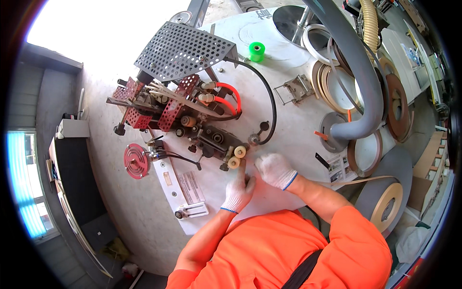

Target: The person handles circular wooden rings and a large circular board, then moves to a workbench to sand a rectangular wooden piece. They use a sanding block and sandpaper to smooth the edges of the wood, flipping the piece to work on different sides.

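Two white knit-gloved hands meet just below the centre of the frame, on a pale grey round worktable [120, 202]. The left hand [239, 191] points up the frame, its index finger stretched straight toward a pair of small cream-coloured rollers [237, 157] and touching the lower one, while the other fingers curl in loosely. The rollers sit side by side at the lower right end of a dark metal edge-banding mechanism [192, 120], whose long axis runs diagonally from the upper left of the frame down toward the centre. The right hand [275, 169] lies just right of the rollers, palm down, fingers bent and close together, their tips pointing up-left toward the rollers; whether they pinch anything I cannot tell. Both bare forearms rise from orange sleeves at the lower edge and converge. A red ribbed disc [136, 161] stands left of the mechanism. Coils of tan edge-banding tape [387, 206] lie at the right.
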Tool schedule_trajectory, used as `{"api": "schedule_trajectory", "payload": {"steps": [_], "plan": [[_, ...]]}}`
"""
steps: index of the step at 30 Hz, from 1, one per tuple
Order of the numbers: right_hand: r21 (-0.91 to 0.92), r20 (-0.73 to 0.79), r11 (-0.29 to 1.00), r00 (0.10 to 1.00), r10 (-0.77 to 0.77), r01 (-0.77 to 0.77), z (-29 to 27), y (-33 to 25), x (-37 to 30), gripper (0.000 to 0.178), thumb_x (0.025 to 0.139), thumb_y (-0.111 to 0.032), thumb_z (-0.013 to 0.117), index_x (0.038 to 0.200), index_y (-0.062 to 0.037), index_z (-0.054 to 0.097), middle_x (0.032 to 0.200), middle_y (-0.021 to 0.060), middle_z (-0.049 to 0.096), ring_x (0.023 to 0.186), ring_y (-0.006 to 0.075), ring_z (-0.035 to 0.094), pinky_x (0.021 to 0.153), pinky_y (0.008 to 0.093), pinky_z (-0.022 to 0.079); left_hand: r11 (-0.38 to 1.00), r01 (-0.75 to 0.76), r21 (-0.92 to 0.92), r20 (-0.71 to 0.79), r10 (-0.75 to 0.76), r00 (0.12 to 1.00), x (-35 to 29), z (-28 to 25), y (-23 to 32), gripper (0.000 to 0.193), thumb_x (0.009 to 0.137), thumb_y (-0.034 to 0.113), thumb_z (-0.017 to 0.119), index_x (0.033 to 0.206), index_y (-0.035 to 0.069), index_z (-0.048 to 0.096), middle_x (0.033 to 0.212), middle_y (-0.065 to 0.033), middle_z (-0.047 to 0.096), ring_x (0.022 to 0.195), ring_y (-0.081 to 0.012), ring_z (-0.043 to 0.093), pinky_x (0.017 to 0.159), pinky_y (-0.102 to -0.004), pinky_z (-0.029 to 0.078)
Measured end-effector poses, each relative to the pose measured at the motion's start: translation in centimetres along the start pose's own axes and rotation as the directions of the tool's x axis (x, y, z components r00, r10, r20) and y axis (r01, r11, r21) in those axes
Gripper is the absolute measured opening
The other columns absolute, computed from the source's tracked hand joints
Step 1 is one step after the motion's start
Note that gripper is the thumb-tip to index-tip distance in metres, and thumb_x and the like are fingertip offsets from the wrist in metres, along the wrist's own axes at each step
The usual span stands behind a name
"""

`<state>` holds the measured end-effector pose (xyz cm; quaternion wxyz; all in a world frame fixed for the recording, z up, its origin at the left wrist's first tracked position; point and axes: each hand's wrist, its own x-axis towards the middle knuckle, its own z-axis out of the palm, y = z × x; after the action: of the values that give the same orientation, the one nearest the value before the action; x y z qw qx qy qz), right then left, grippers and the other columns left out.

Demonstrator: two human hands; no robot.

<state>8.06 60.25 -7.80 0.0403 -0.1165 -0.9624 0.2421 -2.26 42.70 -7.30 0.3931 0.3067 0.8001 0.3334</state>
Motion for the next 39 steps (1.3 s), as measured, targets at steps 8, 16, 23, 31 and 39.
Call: {"api": "schedule_trajectory", "payload": {"steps": [8,16,23,31,39], "plan": [[0.029,-0.063,1.0,0.998,0.008,-0.006,0.1,-0.5,0.6,0.008,0.084,-0.015,0.065,0.086,-0.0081,0.069,0.081,0.0117,0.069,0.078,0.0331,0.072,0.067,0.0457,0.059,0.998,-0.017,-0.062,0.013,0.018,1.0,-0.4,0.0,0.0,0.087,0.1,0.014,0.066,0.173,0.005,0.02,0.075,-0.008,0.064,0.065,-0.0207,0.065,0.065,-0.0356,0.054],[-0.02,-0.092,0.999,0.995,0.033,-0.035,1.8,-1.3,3.5,0.009,0.085,-0.016,0.067,0.091,-0.0109,0.071,0.089,0.011,0.073,0.082,0.0311,0.073,0.068,0.0441,0.06,0.992,0.019,-0.125,-0.015,-0.021,1.0,-0.7,0.0,0.3,0.082,0.1,0.012,0.065,0.172,0.006,0.026,0.076,-0.0071,0.066,0.065,-0.0182,0.065,0.065,-0.0346,0.054],[0.019,-0.063,0.997,0.995,0.081,-0.08,1.8,-0.6,0.9,0.018,0.086,-0.017,0.068,0.099,-0.006,0.073,0.095,0.015,0.072,0.087,0.0351,0.07,0.077,0.0481,0.058,0.929,0.127,-0.349,-0.069,-0.16,0.985,-2.7,-2.5,-0.7,0.053,0.1,0.011,0.068,0.151,0.0,0.057,0.075,-0.0042,0.063,0.066,-0.0108,0.06,0.065,-0.03,0.052],[0.044,-0.198,0.998,0.979,0.047,-0.039,1.2,-1.3,2.3,0.019,0.08,-0.011,0.066,0.096,-0.0023,0.072,0.093,0.0186,0.071,0.086,0.0368,0.069,0.076,0.0496,0.057,0.83,0.226,-0.509,-0.127,-0.332,0.935,-4.4,-4.8,0.2,0.053,0.101,0.008,0.065,0.151,-0.005,0.056,0.082,-0.0009,0.063,0.07,-0.0071,0.058,0.065,-0.0251,0.051],[0.004,-0.309,1.0,0.951,0.028,-0.028,4.0,-2.2,3.4,0.01,0.08,-0.014,0.064,0.082,-0.0047,0.068,0.087,0.0164,0.069,0.086,0.0347,0.07,0.076,0.0474,0.057,0.868,0.087,-0.489,-0.304,-0.263,0.916,-1.9,-8.3,2.3,0.056,0.101,0.009,0.063,0.154,-0.006,0.053,0.079,0.0007,0.059,0.06,-0.006,0.052,0.051,-0.0225,0.042]]}}
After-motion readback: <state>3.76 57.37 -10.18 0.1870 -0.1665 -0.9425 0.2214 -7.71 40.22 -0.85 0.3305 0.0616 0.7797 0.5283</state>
